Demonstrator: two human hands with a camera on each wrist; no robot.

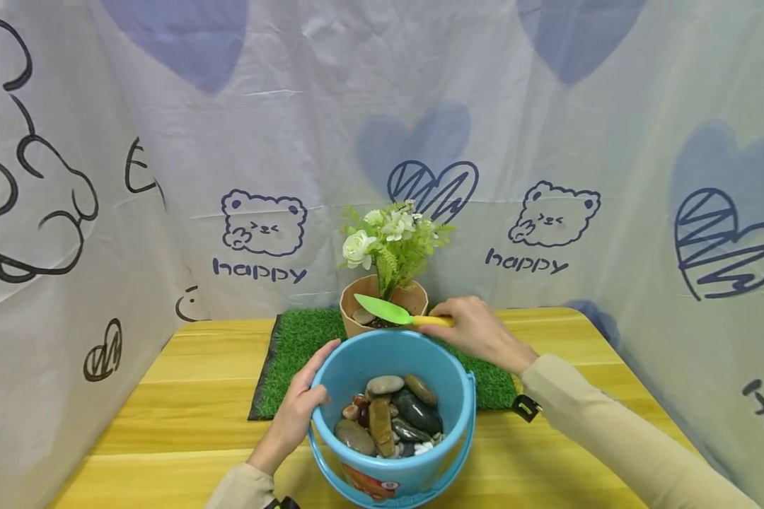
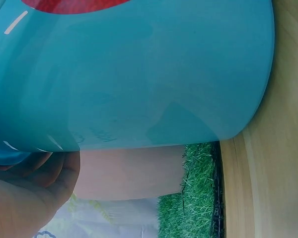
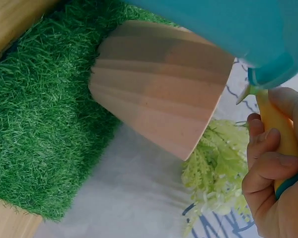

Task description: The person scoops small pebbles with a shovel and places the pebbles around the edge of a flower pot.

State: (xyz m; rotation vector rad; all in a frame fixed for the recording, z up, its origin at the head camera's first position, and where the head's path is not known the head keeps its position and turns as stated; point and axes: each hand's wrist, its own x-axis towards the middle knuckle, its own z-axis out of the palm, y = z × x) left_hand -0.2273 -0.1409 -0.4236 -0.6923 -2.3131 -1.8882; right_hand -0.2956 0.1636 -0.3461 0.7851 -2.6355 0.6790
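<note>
My right hand (image 1: 474, 329) grips the yellow handle of a small garden trowel (image 1: 382, 309). Its green blade points left, over the near side of a terracotta-coloured flowerpot (image 1: 349, 300), just beyond the bucket's far rim. White flowers (image 1: 388, 237) with green leaves rise from the pot, and a pale stone (image 1: 363, 317) lies on its dark filling. With my left hand (image 1: 299, 406) I hold the left rim of a light-blue bucket (image 1: 331, 367), thumb at the rim and fingers along the outside. Inside the bucket lie several smooth stones (image 1: 382, 424) and small white pebbles (image 1: 423, 447).
A green artificial-grass mat (image 1: 286, 367) lies under the pot and reaches behind the bucket. Beneath is a yellow wooden table (image 1: 184, 396). White cloth (image 1: 280, 141) with hearts and bear drawings hangs behind and at both sides. The bucket's handle (image 1: 471, 424) hangs down in front.
</note>
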